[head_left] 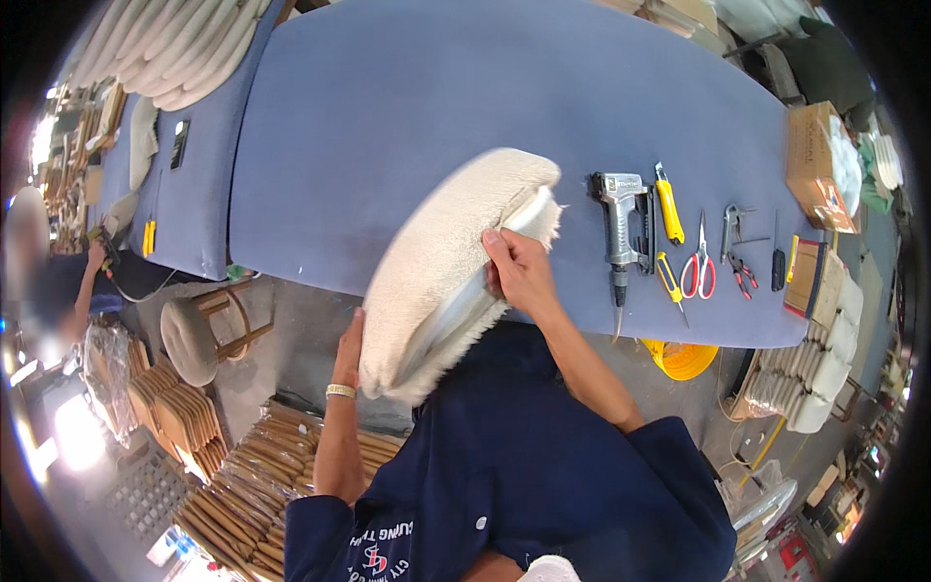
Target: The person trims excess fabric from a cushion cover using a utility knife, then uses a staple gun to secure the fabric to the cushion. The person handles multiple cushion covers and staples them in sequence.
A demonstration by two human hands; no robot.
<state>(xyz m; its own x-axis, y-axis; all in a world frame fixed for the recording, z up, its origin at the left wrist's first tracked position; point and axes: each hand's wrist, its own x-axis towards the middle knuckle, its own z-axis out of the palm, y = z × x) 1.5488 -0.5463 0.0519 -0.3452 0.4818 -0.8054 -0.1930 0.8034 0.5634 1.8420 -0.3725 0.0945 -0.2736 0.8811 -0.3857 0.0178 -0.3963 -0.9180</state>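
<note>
A curved seat pad (441,252) in cream, fleecy fabric is held up on edge between my hands, partly above the near edge of the table. Its fabric edge is frayed and folds over, showing a smooth pale inner face. My left hand (348,349) supports the pad's lower left side; its fingers are mostly hidden behind it. At the right edge, my right hand (522,272) pinches the fabric rim with thumb and fingers. Right of the pad, a silver staple gun (621,218) with a hose fitting lies on the table.
On the blue padded table (388,116) lie a yellow utility knife (669,206), a screwdriver (669,277), red-handled scissors (698,274) and pliers (743,276). A cardboard box (815,170) stands right. Stacked cream pads (184,48) sit far left. Another person (58,281) works at left.
</note>
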